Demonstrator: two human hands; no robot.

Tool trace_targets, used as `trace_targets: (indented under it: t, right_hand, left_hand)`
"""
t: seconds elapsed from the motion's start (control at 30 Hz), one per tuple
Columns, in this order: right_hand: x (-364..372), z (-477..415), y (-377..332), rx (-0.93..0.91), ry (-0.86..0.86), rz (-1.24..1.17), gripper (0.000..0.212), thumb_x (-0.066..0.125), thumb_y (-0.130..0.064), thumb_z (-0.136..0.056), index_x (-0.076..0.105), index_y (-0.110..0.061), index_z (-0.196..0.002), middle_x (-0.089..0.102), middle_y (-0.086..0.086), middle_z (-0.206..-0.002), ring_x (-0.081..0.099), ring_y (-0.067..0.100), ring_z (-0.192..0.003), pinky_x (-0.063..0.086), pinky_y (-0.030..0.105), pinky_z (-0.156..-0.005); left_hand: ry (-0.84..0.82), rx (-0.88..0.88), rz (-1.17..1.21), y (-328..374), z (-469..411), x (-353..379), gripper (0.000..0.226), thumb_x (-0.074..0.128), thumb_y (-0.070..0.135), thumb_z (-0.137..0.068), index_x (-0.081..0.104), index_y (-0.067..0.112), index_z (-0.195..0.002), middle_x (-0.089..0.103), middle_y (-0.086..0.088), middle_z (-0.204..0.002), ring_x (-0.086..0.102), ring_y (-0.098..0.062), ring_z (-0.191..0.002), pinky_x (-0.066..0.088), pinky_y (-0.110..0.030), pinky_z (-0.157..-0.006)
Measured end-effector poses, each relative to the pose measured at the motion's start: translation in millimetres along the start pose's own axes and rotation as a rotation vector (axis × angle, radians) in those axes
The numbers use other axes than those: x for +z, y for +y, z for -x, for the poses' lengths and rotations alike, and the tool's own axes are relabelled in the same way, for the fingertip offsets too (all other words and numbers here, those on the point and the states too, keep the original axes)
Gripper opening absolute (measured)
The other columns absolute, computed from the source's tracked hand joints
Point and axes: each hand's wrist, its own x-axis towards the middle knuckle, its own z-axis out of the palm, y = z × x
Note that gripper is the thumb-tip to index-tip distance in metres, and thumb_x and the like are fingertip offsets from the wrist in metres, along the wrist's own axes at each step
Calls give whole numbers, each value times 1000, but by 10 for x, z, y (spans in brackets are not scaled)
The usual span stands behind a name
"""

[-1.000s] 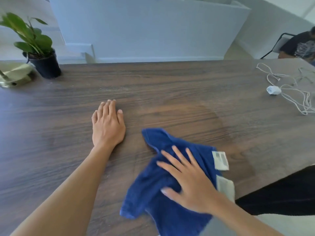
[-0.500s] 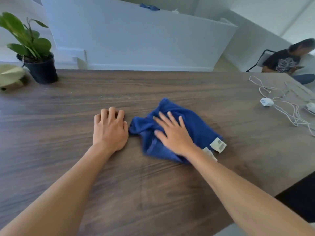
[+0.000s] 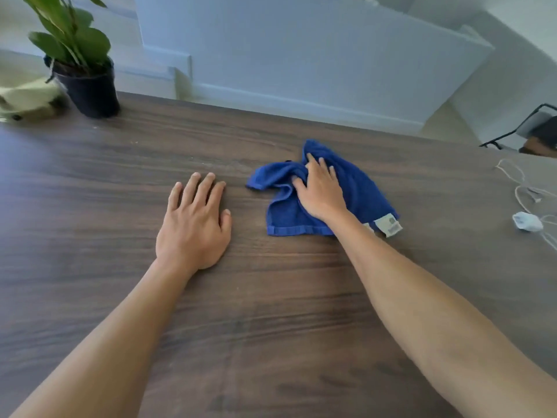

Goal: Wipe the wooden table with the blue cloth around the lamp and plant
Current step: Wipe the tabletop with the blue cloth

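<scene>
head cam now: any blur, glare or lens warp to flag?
Head view: wide-angle warp bows the table far edge and wall; soft daylight, only a faint sheen on the wood; blue cloth and both hands fairly sharp; plant and white cable at the edges slightly soft.

- The right hand (image 3: 321, 193) lies flat on the blue cloth (image 3: 358, 188), fingers spread, pressing it on the wooden table (image 3: 271, 312).
- The left hand (image 3: 193, 227) lies flat on the bare wood, beside the cloth.
- The plant (image 3: 87, 82) stands far left in a black pot.
- White cables (image 3: 521, 191) lie far right.
</scene>
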Motion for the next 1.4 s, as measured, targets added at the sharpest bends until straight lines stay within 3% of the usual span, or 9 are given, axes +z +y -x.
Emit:
trace_targets:
  t: [0.17, 0.27, 0.43, 0.6, 0.7, 0.83, 0.97, 1.23, 1.4]
  right_hand:
    - [-88, 1115, 183, -331, -148, -140, 49, 61, -34, -90, 46, -13, -132, 46, -1, -143, 39, 16, -136, 28, 29, -113]
    - [-272, 911, 808, -180, -56, -79, 48, 68, -24, -81, 51, -12, -124, 53, 3, -121, 49, 26, -117, 33, 29, -99]
    - [-136, -740, 660, 36, 30, -18, 56, 42, -34, -98, 30, -14, -150, 27, 12, -154, 29, 34, -140, 26, 43, -115]
    - [273, -780, -398, -388, -45, -33, 55, 45, -37, -95, 39, -14, -145, 38, 7, -151, 36, 26, -137, 30, 40, -113]
    - [98, 52, -35, -544, -101, -142, 41, 56, -34, -90, 50, -20, -129, 46, -6, -134, 43, 15, -125, 39, 29, -99]
    - [-179, -272, 625, -298, -17, -123, 22, 52, -29, -91, 49, -19, -111, 47, -1, -119, 55, 23, -105, 43, 35, -80]
    - [-139, -1460, 272, -62, 31, -112, 41, 33, -42, -90, 51, -17, -118, 62, 8, -115, 62, 31, -105, 48, 37, -81]
    - [339, -680, -365, -565, -157, -128, 45, 51, -31, -91, 42, -22, -134, 55, 0, -135, 53, 20, -121, 46, 37, -93]
    - [17, -847, 671, -335, -67, -115, 26, 49, -36, -89, 48, -17, -107, 52, 3, -117, 57, 27, -104, 39, 34, -76]
  left_hand:
    - [-15, -37, -7, 13, 49, -2, 67, 21, 39, -92, 31, 6, -149, 29, -7, -157, 17, -21, -148, 10, -41, -122]
    - [-2, -49, -7, 12, 34, -4, 67, 21, 40, -92, 32, 6, -149, 29, -6, -158, 16, -19, -148, 9, -39, -122]
    - [24, -51, 6, 5, 28, -14, 65, 25, 41, -92, 37, 8, -147, 34, -4, -156, 20, -17, -147, 12, -39, -121]
    - [8, -60, 2, 26, 31, -42, 65, 26, 43, -93, 34, 10, -149, 31, -2, -157, 17, -14, -148, 11, -38, -122]
    - [-4, -65, 7, 44, 39, -54, 66, 26, 44, -93, 33, 10, -149, 31, -3, -157, 17, -13, -148, 12, -37, -121]
    - [-1, -76, 15, 31, 26, -42, 65, 25, 45, -94, 32, 12, -150, 29, 0, -158, 13, -11, -148, 11, -36, -122]
    - [0, -74, 20, 17, 16, -53, 65, 25, 46, -94, 30, 13, -151, 27, 2, -158, 11, -9, -149, 10, -36, -122]
    - [67, -210, 5, 56, 26, 4, 65, 36, 45, -90, 44, 4, -139, 44, -10, -146, 32, -23, -141, 21, -39, -119]
    - [-15, -135, 6, 7, 197, 95, 68, 34, 52, -91, 46, 7, -141, 39, -8, -152, 29, -19, -144, 16, -35, -119]
